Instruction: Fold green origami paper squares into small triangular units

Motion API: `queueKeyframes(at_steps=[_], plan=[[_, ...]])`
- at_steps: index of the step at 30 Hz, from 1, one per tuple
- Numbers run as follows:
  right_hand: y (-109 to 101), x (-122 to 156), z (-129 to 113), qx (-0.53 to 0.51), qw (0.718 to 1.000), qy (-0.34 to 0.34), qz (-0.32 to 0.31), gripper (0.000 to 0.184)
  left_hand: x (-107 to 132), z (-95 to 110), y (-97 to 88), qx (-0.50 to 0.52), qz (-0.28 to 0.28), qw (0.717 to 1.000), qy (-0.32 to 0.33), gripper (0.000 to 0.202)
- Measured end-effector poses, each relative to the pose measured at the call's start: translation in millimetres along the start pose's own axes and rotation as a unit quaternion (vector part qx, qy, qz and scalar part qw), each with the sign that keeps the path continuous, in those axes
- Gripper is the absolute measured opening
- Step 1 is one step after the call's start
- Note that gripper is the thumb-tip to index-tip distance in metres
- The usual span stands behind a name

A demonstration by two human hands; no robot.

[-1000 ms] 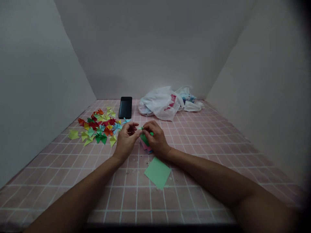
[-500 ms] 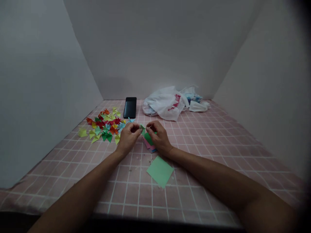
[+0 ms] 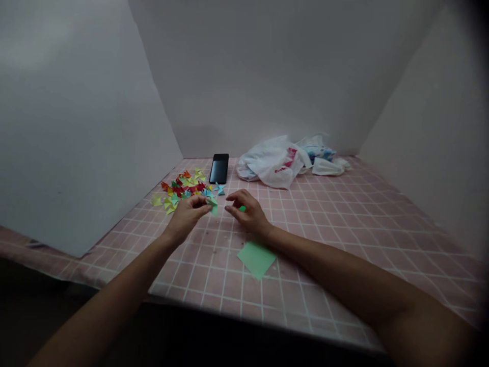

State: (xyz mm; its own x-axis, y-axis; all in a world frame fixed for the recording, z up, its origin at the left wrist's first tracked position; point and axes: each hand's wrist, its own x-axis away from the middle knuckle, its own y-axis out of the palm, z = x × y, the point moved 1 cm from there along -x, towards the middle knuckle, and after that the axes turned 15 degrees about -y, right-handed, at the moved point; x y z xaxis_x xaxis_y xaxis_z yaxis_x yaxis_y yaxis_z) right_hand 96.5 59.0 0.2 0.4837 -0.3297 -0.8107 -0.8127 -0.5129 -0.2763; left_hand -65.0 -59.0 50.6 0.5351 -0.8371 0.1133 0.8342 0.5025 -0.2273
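Note:
Between thumb and fingers, my left hand (image 3: pixel 186 216) pinches a small light-green origami crane (image 3: pixel 213 206). My right hand (image 3: pixel 250 214) is just to the right of it, fingers curved and apart, with nothing between them. A bit of darker green paper (image 3: pixel 242 208) shows behind the right hand's fingers; most of it is hidden. Nearer to me, a light-green paper square (image 3: pixel 256 261) lies flat beside my right wrist. Beyond my left hand spreads a pile of folded paper cranes (image 3: pixel 191 186) in red, orange, yellow, green and blue.
A black phone (image 3: pixel 219 169) lies behind the cranes. White plastic bags (image 3: pixel 273 162) sit crumpled against the back wall (image 3: pixel 267 76). Pale panels stand at left and right. A pink checked cloth (image 3: pixel 324 219) covers the table, whose front edge runs below my forearms.
My hands have drawn apart; the green crane stays in my left hand, and my right fingers have come off it. The camera view has turned left and tilted.

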Motion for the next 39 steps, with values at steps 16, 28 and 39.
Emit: queueKeyframes(at_steps=[16, 28, 39], plan=[[11.5, 9.5, -15.5, 0.004, 0.999, -0.015, -0.029, 0.009, 19.3, -8.9, 25.7, -0.058, -0.008, 0.997, 0.05, 0.017], [11.0, 9.0, -16.0, 0.025, 0.999, 0.0, -0.033, 0.018, 28.8, -8.1, 33.7, -0.077, 0.097, 0.991, 0.056, 0.021], [10.5, 9.3, -14.5, 0.016, 0.999, 0.0, -0.031, 0.017, 24.6, -9.3, 37.3, -0.05, 0.113, 0.99, 0.066, 0.017]])
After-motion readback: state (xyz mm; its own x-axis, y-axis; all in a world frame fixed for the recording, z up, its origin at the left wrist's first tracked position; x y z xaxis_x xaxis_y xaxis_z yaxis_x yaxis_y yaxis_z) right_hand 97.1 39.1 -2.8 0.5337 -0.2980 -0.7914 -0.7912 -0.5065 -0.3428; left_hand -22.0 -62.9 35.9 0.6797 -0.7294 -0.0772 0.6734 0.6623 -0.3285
